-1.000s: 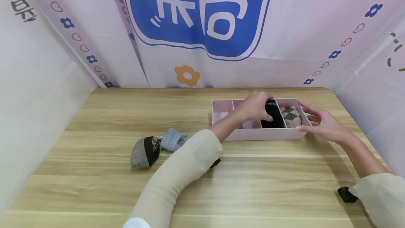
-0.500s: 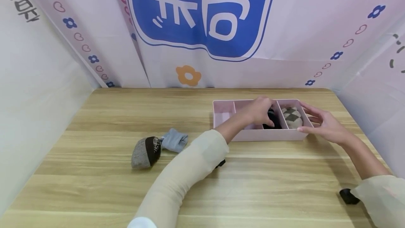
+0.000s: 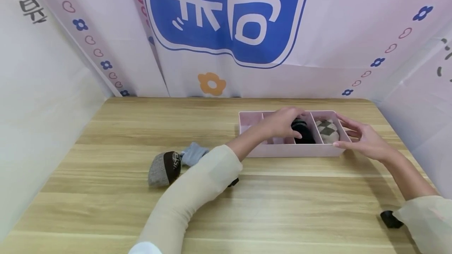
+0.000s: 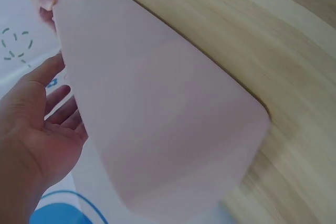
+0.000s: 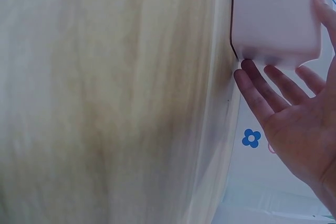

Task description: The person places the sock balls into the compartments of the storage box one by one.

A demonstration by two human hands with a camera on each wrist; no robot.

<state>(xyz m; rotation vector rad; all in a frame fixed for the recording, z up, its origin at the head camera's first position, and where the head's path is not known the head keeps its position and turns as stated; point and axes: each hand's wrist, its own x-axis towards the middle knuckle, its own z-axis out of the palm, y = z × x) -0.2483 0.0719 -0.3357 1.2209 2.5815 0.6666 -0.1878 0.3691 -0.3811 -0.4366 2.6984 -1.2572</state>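
In the head view, a pink divided storage box (image 3: 289, 151) stands at the table's back right. My left hand (image 3: 284, 122) reaches over it, fingers loosely bent at a rolled black sock (image 3: 304, 134) in the third compartment from the left. The thumb lies by the sock's near side; the other fingertips are hidden. In the left wrist view, that hand (image 4: 50, 140) is beyond the box wall. My right hand (image 3: 369, 142) holds the box's right end, thumb at the front corner, fingers along the end wall. A beige and green argyle sock (image 3: 327, 131) fills the rightmost compartment.
To the left on the wooden table (image 3: 106, 207) lie a rolled grey and brown sock (image 3: 164, 169) and a light blue-grey sock (image 3: 193, 154), partly hidden by the left sleeve (image 3: 197, 191). A printed cloth backdrop (image 3: 318, 81) hangs behind. Small black items show beside both sleeves.
The black sock has sunk lower in its compartment. My left hand moves slightly right and down, then back left, uncovering more of the sock. My right hand stays at the box's end.
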